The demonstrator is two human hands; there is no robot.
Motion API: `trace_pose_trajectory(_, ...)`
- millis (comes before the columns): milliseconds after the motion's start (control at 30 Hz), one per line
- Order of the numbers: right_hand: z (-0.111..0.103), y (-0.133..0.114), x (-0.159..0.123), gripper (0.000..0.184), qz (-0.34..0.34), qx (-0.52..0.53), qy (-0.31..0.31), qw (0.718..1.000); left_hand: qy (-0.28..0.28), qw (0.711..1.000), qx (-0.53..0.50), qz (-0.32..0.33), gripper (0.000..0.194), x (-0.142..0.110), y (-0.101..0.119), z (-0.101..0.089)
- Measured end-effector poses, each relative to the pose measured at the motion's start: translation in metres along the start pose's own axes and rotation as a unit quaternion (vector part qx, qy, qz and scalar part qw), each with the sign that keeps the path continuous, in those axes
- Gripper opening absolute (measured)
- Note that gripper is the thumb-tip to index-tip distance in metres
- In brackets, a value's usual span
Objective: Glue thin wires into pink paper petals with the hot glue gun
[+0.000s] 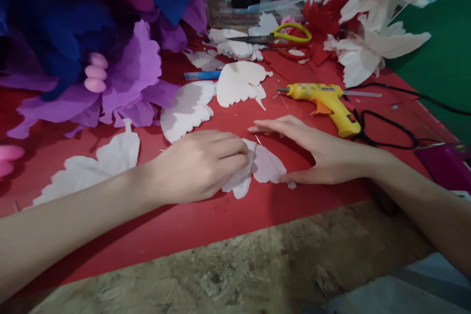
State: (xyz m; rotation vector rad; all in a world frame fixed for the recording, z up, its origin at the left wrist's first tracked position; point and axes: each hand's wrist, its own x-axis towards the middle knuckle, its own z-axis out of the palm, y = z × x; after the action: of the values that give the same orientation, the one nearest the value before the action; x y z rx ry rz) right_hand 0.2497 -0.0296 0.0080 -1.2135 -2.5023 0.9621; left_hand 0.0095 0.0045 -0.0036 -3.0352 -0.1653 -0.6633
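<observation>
My left hand (206, 163) is curled over the left part of a white wing-shaped cutout (270, 163), its fingertips hidden beneath the knuckles. A thin straight wire (263, 145) lies across the cutout. My right hand (309, 149) is open, with thumb and fingers spread wide around the cutout's right side. Its thumb touches the narrow lower right tip, while the fingers hover near the wire's upper end. Just beyond my hands lie more white scalloped cutouts (239, 83), and another white cutout (99, 162) is partly behind my left forearm.
A yellow glue gun (327, 103) with a black cord (390, 127) lies at right. Yellow-handled scissors (290, 33) and a blue pen (202, 75) are farther back. Large purple paper flowers (132, 73) fill the left; white paper butterflies (379, 44) stand back right on the red tabletop (257, 216).
</observation>
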Motion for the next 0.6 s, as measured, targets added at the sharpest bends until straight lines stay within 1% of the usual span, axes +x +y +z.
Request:
trace_pose_trajectory(100,0.0005,0.0006,-0.0004,0.079,0.003,0.005,0.012,1.000,-0.012,1.000,0.008,-0.010,0.036,-0.0001,0.0003,0.0005)
trace_pose_trajectory(200,0.0009,0.0014,-0.0010,0.080,0.011,0.010,0.018,1.000,-0.005,1.000,0.011,-0.005,0.036,0.0008,0.0005,0.0004)
trace_pose_trajectory(467,-0.0007,0.0014,-0.0035,0.083,0.029,0.045,0.012,0.998,-0.027,0.999,-0.026,0.008,0.032,0.0018,-0.0015,0.0014)
trace_pose_trajectory(567,-0.0014,-0.0006,-0.0024,0.083,0.037,0.036,-0.001,0.999,-0.019,0.999,-0.027,0.004,0.033,0.0011,-0.0019,0.0025)
trace_pose_trajectory(600,-0.0016,-0.0011,-0.0019,0.084,0.040,0.031,-0.006,0.999,-0.024,0.999,-0.028,0.001,0.032,0.0011,-0.0018,0.0024)
